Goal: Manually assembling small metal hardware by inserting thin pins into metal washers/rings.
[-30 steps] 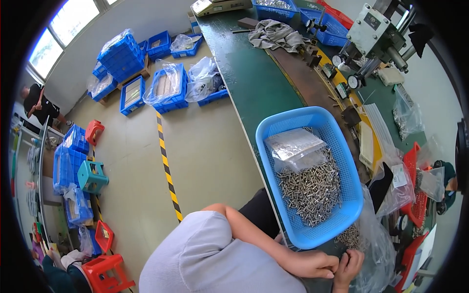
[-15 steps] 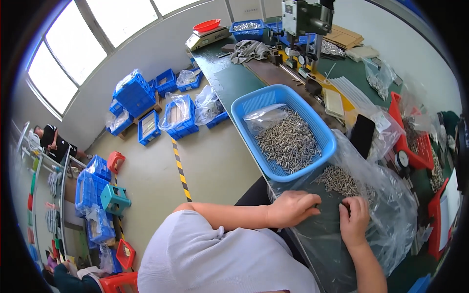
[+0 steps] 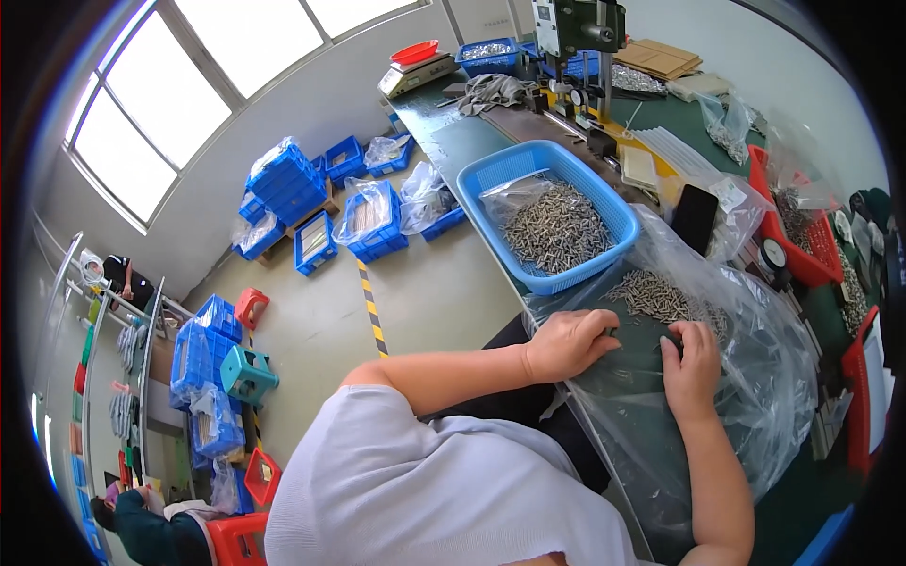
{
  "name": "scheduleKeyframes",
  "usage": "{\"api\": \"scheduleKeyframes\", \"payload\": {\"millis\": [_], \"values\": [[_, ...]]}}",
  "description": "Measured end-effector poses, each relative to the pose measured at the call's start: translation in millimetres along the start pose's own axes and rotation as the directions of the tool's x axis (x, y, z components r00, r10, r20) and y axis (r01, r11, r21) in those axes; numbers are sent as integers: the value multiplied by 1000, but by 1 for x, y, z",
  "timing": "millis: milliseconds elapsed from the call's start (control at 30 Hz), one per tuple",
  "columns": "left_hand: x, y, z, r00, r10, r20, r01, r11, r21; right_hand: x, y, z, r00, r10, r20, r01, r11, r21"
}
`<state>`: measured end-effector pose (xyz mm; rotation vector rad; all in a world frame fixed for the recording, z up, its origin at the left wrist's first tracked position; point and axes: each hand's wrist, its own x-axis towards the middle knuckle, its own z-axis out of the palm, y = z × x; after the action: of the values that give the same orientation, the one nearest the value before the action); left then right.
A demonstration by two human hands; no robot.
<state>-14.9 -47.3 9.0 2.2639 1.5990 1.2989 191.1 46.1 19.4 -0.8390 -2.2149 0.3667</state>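
Observation:
My left hand (image 3: 566, 343) and my right hand (image 3: 692, 366) rest on a large clear plastic bag (image 3: 755, 377) spread over the green workbench (image 3: 453, 132). Both sets of fingers are curled onto the plastic beside a heap of small metal pins (image 3: 656, 294) lying inside the bag. Whether a pin is pinched in either hand cannot be made out. Just beyond the bag stands a blue plastic basket (image 3: 491, 179) holding more metal pins and a smaller clear bag.
A black phone (image 3: 695, 217) lies right of the basket. Red trays (image 3: 802, 264) with parts line the bench's right side, and a drill press (image 3: 576, 28) stands at the back. Blue crates (image 3: 288, 184) and stools sit on the floor. Another person (image 3: 123, 278) is far left.
The view has swung down and right, so the basket sits farther from me and the bag is in front. Both hands have moved up onto the bag beside the pins.

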Motion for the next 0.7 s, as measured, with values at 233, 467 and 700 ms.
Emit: {"api": "scheduleKeyframes", "payload": {"millis": [233, 467, 700], "values": [[19, 14, 3, 967, -151, 206, 213, 921, -326, -5, 10, 1, 996, -28, -85, 11, 979, -203], [64, 15, 21, 976, -172, 135, 219, 787, -577, 5, 10, 0, 992, 11, -127, -48, 955, -292], [98, 2, 45, 955, -239, 178, 291, 616, -732, 11, 13, -12, 994, 64, -87, -86, 956, -282]]}}
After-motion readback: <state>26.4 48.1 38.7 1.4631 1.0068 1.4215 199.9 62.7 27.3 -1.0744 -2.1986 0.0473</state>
